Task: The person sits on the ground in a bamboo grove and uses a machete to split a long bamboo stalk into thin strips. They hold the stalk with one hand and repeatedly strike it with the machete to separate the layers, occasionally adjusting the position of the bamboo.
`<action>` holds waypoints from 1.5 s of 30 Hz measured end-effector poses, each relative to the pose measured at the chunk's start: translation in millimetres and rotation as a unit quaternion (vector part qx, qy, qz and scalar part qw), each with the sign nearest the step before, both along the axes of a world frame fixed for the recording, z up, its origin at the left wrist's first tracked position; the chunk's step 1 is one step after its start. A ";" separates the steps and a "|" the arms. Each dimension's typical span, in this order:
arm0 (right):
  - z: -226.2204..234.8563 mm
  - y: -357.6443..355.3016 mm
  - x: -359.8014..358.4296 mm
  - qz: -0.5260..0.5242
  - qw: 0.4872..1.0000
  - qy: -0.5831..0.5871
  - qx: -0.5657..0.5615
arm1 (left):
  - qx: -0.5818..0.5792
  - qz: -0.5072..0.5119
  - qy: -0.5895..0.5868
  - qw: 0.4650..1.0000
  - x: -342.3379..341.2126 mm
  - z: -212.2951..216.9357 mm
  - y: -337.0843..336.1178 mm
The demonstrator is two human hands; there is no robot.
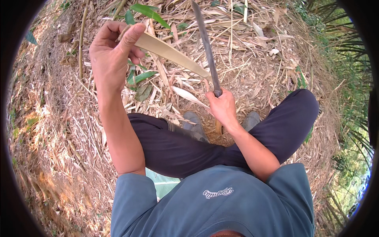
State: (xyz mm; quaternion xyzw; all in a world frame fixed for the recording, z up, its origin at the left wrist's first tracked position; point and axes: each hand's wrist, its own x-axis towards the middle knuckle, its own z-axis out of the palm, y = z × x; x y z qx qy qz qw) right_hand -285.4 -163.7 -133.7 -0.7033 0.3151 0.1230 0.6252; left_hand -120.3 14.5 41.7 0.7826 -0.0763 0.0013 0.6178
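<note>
My left hand (112, 55) is raised at the upper left, its thumb and fingers closed on one end of a flat, pale bamboo strip (173, 55). The strip slants down to the right, and its tip meets the blade's edge in the picture; whether they touch I cannot tell. Low in front of my knees, my right hand (223, 107) is wrapped round the handle of a long knife (206, 45). Its dark, narrow blade points up and away from me. The handle's yellowish end shows below my fist, while the rest is hidden by my fingers.
Dry bamboo leaves and thin sticks (252, 51) litter the ground. Green leaves (150, 14) lie near my left hand. My bent knees (302, 104) and grey boots (194, 124) flank the knife's handle. Shrubs and fronds (351, 47) stand at the right.
</note>
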 end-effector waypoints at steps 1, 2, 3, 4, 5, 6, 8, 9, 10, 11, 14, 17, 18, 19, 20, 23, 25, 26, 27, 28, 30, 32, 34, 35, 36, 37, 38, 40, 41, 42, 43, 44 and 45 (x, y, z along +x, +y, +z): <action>26.2 -9.9 5.5 0.015 1.000 -0.019 -0.019 | 0.000 -0.025 -0.004 1.000 -3.5 -2.1 -3.5; 40.5 -16.5 9.0 0.039 0.998 -0.035 -0.029 | 0.003 -0.041 -0.006 0.999 -6.5 -3.7 -4.1; 52.4 -23.4 11.2 0.062 0.996 -0.050 -0.036 | 0.008 -0.057 -0.006 0.998 -9.2 -3.1 -6.6; 64.4 -28.9 14.4 0.086 0.993 -0.066 -0.041 | 0.015 -0.073 -0.008 0.997 -11.2 -1.9 -8.3; 78.5 -33.5 18.0 0.108 0.988 -0.082 -0.076 | 0.039 -0.098 -0.012 0.994 -11.7 -0.7 -5.0; 77.2 -34.1 18.5 0.112 0.986 -0.091 -0.078 | 0.049 -0.112 -0.018 0.992 -13.0 -0.6 -6.3; 73.7 -35.1 21.0 0.125 0.983 -0.108 -0.080 | 0.069 -0.134 -0.031 0.988 -18.3 0.3 -8.2; 68.3 -32.5 20.1 0.123 0.983 -0.113 -0.083 | 0.137 -0.158 -0.088 0.974 -24.4 4.2 -10.5; 58.8 -25.7 16.2 0.121 0.982 -0.116 -0.084 | 0.148 -0.152 -0.121 0.970 -31.7 1.7 -11.3; 51.5 -20.7 13.1 0.119 0.982 -0.120 -0.085 | 0.158 -0.146 -0.153 0.964 -39.5 -3.4 -12.2; 36.3 -19.5 1.6 0.124 0.989 -0.059 -0.063 | 0.185 -0.131 -0.242 0.943 -62.0 -15.1 -12.6; 55.5 -23.1 -4.3 0.145 0.986 -0.065 -0.048 | 0.152 -0.076 -0.324 0.931 -85.2 -38.8 -5.0; 60.5 -22.8 -7.0 0.156 0.982 -0.093 -0.045 | 0.107 -0.057 -0.314 0.942 -93.5 -44.4 -4.1; 65.3 -22.2 -10.8 0.167 0.978 -0.120 -0.041 | 0.062 -0.037 -0.303 0.950 -100.5 -48.3 -5.1; 67.6 -21.2 -14.9 0.177 0.973 -0.146 -0.038 | 0.018 0.006 -0.271 0.962 -107.0 -51.5 -10.6; 66.4 -16.2 -19.9 0.191 0.962 -0.188 -0.050 | -0.091 0.087 -0.197 0.972 -118.7 -51.2 -19.0; 59.0 -16.8 -21.6 0.204 0.964 -0.162 -0.056 | -0.059 0.005 -0.230 0.971 -116.6 -52.3 0.2; 49.5 -16.7 -22.0 0.209 0.968 -0.132 -0.048 | -0.043 -0.037 -0.246 0.968 -116.6 -52.8 6.6; 45.7 -13.9 -21.7 0.220 0.969 -0.104 -0.040 | -0.058 0.112 -0.253 0.959 -123.9 -50.8 -17.9; 47.3 -13.4 -22.1 0.214 0.968 -0.123 -0.033 | -0.047 0.107 -0.260 0.959 -124.8 -52.2 -20.9; 55.6 -11.2 -24.4 0.203 0.966 -0.158 -0.018 | -0.023 0.096 -0.272 0.957 -128.6 -53.6 -23.7; 68.7 -11.2 -22.1 0.202 0.956 -0.214 -0.014 | -0.025 0.096 -0.261 0.960 -130.9 -52.9 -26.2; 70.7 -10.9 -24.0 0.194 0.958 -0.209 -0.005 | -0.041 0.070 -0.251 0.965 -129.5 -54.0 -23.3; 67.4 -11.5 -25.4 0.191 0.966 -0.177 0.001 | -0.025 0.060 -0.247 0.967 -128.5 -54.4 -21.2; 65.3 -12.8 -25.2 0.189 0.971 -0.147 0.006 | -0.010 0.053 -0.244 0.968 -127.7 -55.0 -19.0; 64.0 -13.8 -24.7 0.187 0.974 -0.126 0.008 | 0.034 0.109 -0.231 0.966 -128.8 -53.6 -24.0; 63.0 -14.8 -24.0 0.184 0.977 -0.105 0.010 | 0.037 0.111 -0.238 0.964 -129.0 -51.4 -27.5; 67.1 -16.8 -24.0 0.186 0.976 -0.114 0.008 | 0.039 0.113 -0.249 0.961 -128.5 -50.1 -35.5; 75.8 -17.6 -23.5 0.193 0.970 -0.147 0.005 | 0.013 0.058 -0.282 0.958 -129.2 -55.4 -31.6; 81.5 -16.5 -23.7 0.203 0.962 -0.182 0.009 | -0.005 0.007 -0.314 0.949 -131.4 -56.5 -28.2; 82.3 -15.7 -25.0 0.201 0.958 -0.203 0.013 | 0.010 0.042 -0.309 0.950 -133.9 -55.8 -31.4; 77.5 -14.7 -27.3 0.204 0.962 -0.181 0.026 | 0.024 0.078 -0.303 0.950 -136.8 -55.7 -35.1; 67.9 -13.9 -30.1 0.202 0.966 -0.160 0.032 | 0.035 0.167 -0.286 0.943 -138.9 -58.8 -47.9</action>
